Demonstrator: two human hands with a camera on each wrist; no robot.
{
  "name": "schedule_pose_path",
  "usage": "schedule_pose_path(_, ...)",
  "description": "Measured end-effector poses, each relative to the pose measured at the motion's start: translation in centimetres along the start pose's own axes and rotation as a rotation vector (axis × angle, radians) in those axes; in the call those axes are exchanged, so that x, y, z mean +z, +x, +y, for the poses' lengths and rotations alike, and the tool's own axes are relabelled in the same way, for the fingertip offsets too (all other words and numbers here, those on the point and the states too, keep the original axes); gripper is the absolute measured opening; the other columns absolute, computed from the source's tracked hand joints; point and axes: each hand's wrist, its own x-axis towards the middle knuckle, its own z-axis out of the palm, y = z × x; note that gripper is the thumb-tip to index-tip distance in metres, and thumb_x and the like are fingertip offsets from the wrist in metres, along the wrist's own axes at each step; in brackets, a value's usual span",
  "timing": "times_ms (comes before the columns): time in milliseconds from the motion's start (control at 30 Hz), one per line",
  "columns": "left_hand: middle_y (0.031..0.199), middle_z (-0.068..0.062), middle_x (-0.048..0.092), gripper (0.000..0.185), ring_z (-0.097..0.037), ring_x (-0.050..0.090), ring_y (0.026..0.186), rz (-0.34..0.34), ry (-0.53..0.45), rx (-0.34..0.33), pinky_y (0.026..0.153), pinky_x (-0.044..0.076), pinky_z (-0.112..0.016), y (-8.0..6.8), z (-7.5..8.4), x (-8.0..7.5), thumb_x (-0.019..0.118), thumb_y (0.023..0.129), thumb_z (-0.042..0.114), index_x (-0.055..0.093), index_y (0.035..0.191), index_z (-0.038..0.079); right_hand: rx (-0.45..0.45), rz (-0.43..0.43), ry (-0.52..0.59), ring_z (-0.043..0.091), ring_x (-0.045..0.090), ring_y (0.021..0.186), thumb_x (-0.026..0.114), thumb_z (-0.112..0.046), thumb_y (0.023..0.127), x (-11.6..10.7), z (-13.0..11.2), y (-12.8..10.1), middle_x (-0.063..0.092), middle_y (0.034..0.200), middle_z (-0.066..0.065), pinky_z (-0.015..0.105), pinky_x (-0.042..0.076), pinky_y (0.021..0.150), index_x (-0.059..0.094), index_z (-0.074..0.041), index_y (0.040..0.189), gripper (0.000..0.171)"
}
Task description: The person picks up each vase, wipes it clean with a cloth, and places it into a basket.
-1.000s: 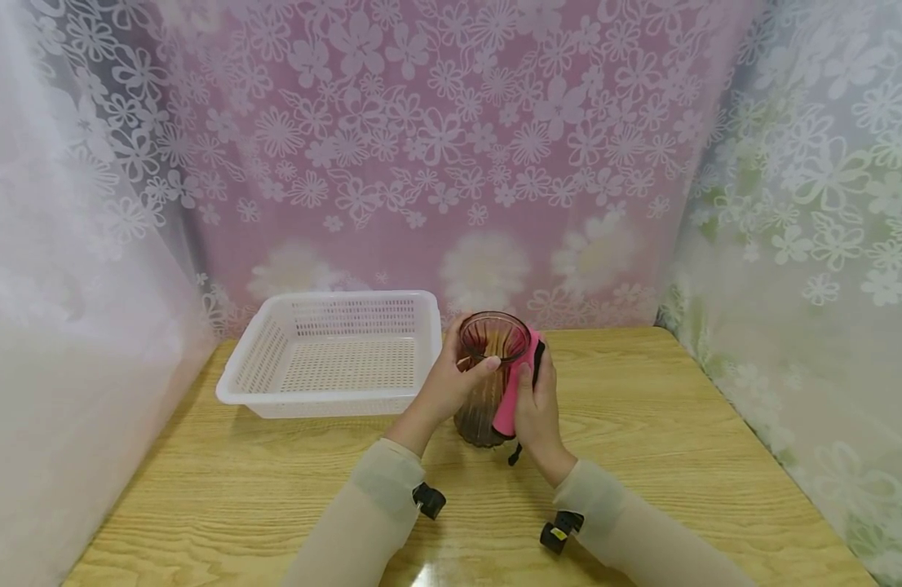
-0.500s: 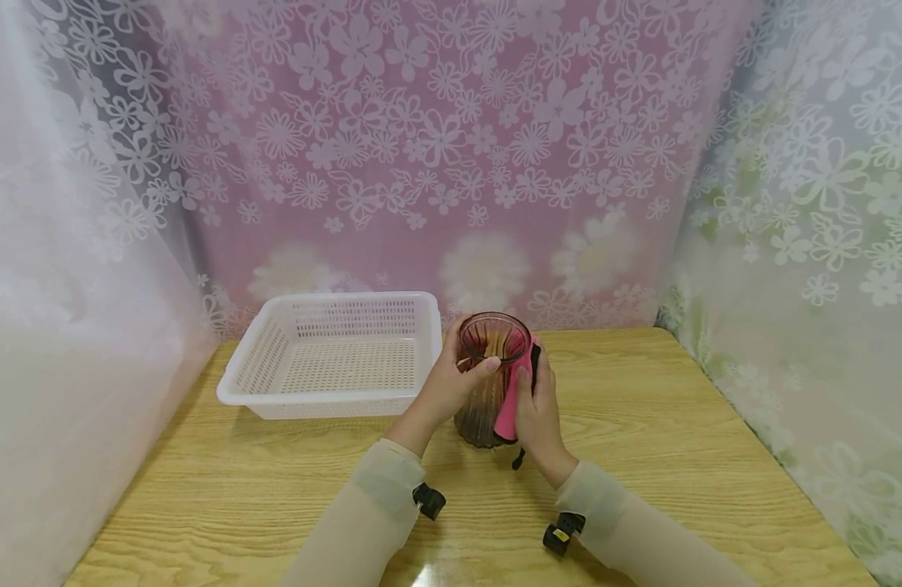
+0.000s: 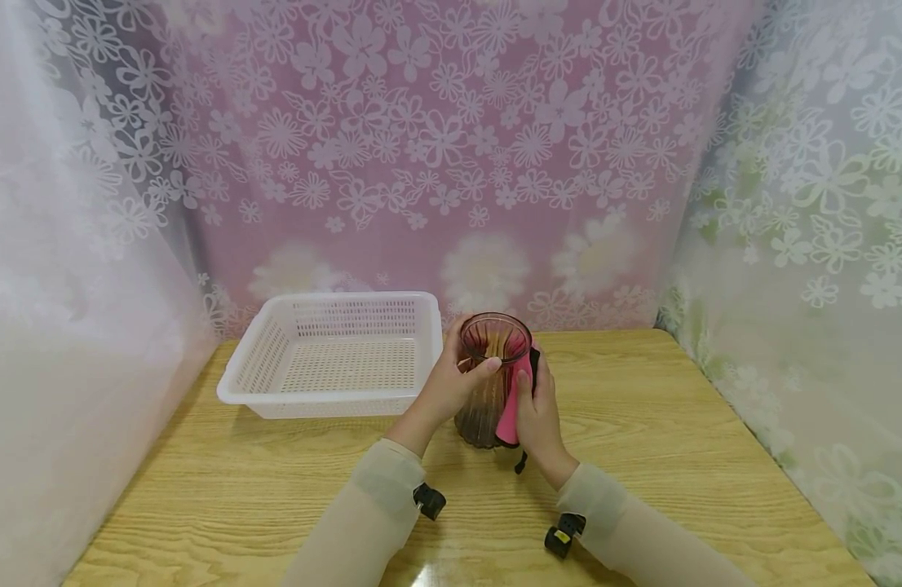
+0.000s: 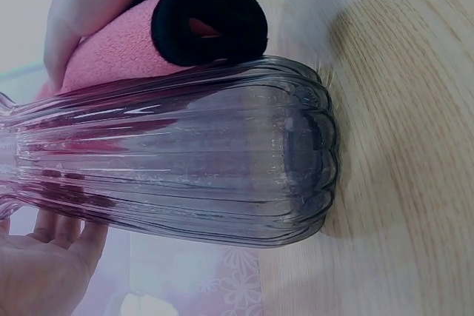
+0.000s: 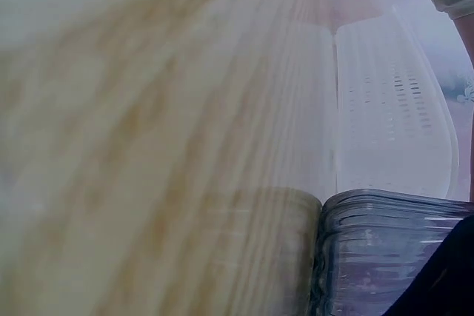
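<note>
A left hand (image 3: 451, 383) gripped the ribbed glass vase (image 3: 488, 383) upright on the counter (image 3: 642, 424), right of the white basket (image 3: 333, 355); the right hand (image 3: 537, 416) pressed a pink cloth (image 3: 508, 412), slid slightly lower.

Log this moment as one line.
left hand grips ribbed glass vase | right hand presses pink cloth | white plastic basket beside

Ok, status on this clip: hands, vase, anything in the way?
Left hand grips vase neck. Right hand presses pink cloth to its side. Vase upright on table. White basket beside, apart.
</note>
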Motion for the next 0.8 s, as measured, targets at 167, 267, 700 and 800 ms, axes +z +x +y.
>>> schedule_pose_path(167, 0.155, -0.012, 0.035, 0.089, -0.030, 0.039, 0.141, 0.036, 0.013, 0.015, 0.115, 0.030, -0.053, -0.2, -0.2, 0.2, 0.068, 0.093, 0.049, 0.014, 0.160, 0.030, -0.025, -0.004, 0.016, 0.026, 0.048, 0.124, 0.036, -0.015, 0.110, 0.0, 0.7, 0.2, 0.043, 0.147, 0.015, 0.048, 0.041, 0.101, 0.026, -0.022, 0.159, 0.051)
schedule_pose_path(267, 0.154, -0.008, 0.038, 0.090, -0.027, 0.040, 0.140, 0.046, 0.018, 0.014, 0.114, 0.032, -0.051, -0.2, -0.3, 0.3, 0.069, 0.090, 0.056, 0.015, 0.159, 0.034, -0.006, -0.018, -0.006, 0.024, 0.051, 0.117, 0.035, -0.016, 0.110, -0.1, 1.0, 0.3, 0.047, 0.142, 0.015, 0.046, 0.044, 0.096, 0.029, -0.019, 0.158, 0.048)
schedule_pose_path(700, 0.155, -0.011, 0.036, 0.088, -0.031, 0.040, 0.140, 0.036, 0.005, 0.029, 0.114, 0.031, -0.054, -0.2, -0.3, 0.3, 0.068, 0.092, 0.051, 0.014, 0.160, 0.033, 0.108, -0.113, -0.047, 0.031, 0.058, 0.112, 0.033, -0.025, 0.111, -0.8, 1.1, 0.7, 0.054, 0.134, 0.020, 0.051, 0.049, 0.091, 0.032, -0.011, 0.155, 0.046)
schedule_pose_path(800, 0.155, -0.011, 0.036, 0.087, -0.031, 0.040, 0.140, 0.035, -0.004, 0.032, 0.114, 0.031, -0.054, -0.2, -0.5, 0.3, 0.068, 0.092, 0.051, 0.015, 0.159, 0.034, 0.157, -0.133, -0.058, 0.035, 0.056, 0.117, 0.033, -0.030, 0.111, -0.9, 1.1, 0.9, 0.053, 0.137, 0.023, 0.054, 0.046, 0.097, 0.032, -0.008, 0.155, 0.049)
